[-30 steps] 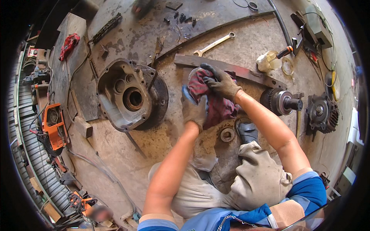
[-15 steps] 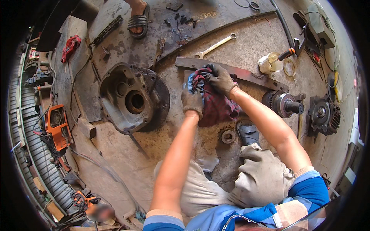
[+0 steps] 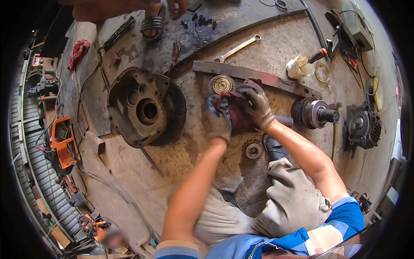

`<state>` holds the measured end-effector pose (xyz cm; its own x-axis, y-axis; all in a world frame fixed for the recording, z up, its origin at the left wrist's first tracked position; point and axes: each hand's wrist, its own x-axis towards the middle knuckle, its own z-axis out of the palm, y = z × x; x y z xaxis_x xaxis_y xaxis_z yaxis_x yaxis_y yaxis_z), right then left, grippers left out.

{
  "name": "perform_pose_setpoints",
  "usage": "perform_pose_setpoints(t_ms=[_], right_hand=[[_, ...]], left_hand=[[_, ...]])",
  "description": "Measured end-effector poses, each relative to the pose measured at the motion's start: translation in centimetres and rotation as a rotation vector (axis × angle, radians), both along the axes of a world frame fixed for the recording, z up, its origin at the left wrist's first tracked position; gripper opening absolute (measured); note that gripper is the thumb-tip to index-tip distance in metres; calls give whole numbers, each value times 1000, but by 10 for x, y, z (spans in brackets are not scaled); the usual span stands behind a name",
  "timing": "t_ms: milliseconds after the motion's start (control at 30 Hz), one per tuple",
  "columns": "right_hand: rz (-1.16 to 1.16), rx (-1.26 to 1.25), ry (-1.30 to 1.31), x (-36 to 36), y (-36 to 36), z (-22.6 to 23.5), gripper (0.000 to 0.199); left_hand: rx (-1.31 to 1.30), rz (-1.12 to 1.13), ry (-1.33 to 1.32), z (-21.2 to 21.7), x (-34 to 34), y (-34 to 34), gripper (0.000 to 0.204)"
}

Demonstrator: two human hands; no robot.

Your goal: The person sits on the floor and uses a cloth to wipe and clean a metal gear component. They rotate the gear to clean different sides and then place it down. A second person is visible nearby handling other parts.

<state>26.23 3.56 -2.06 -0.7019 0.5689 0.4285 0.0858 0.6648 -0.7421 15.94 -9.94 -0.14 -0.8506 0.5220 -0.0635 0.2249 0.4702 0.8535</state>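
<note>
In worn grey gloves, my left hand (image 3: 217, 121) and my right hand (image 3: 257, 103) both grip a crumpled dark red and blue rag (image 3: 240, 117) in front of me. Just beyond the rag, a round toothed gear (image 3: 222, 84) with a brassy centre shows beside a long steel bar (image 3: 271, 78). Part of a dark cylinder (image 3: 283, 121) shows below my right wrist. Nearer to me, a small gear (image 3: 253, 151) lies on the floor. My fingers and the rag hide what lies under them.
A large cast housing (image 3: 148, 111) stands at left. Rightward are a geared shaft with a bearing (image 3: 318, 114) and a finned casting (image 3: 360, 125). A combination wrench (image 3: 238, 48) and a plastic tub (image 3: 298, 67) lie beyond the bar. Another person's hand (image 3: 174, 7) and sandalled foot (image 3: 152, 26) show at the top.
The rag is bunched tighter and has uncovered the gear and part of the cylinder. My hands have moved slightly. Another person's arm has come in at the top.
</note>
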Motion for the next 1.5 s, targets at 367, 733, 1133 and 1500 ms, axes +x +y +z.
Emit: perform_pose_setpoints(t_ms=[367, 733, 1133, 1500], right_hand=[[-242, -589, -95, -34, -3, 18, 35], [92, -183, -341, -48, 3, 14, 61], [155, -422, -539, -78, 28, 36, 31], [-213, -419, -515, -66, 19, 12, 38]], left_hand=[[200, 143, -330, 8, 7, 11, 43], [83, 39, -494, -12, -17, 11, 41], [-175, -273, -211, -25, -42, 16, 48], [-26, -89, -59, 6, 14, 28, 65]])
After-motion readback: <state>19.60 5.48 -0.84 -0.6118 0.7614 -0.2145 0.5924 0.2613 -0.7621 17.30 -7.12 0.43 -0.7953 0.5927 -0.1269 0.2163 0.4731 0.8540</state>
